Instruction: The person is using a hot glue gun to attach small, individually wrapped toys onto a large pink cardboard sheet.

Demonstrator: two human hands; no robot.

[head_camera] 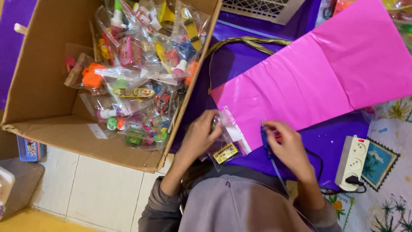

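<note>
My left hand (199,135) grips a small clear plastic bag (228,139) with a pink edge and a yellow label, holding it over the corner of a large pink paper bag (317,73). My right hand (288,144) holds a blue glue gun (266,139) with its thin tip pointing up at the pink bag's lower edge, right beside the clear bag. A black cord runs from the gun toward a white power strip (352,161).
An open cardboard box (43,81) at the left is full of small toys sealed in clear bags (141,73). A purple sheet (326,141) covers the surface. The pink bag's woven handle (249,42) arcs above. A white plastic basket (266,8) lies at the top; tiled floor lies below the box.
</note>
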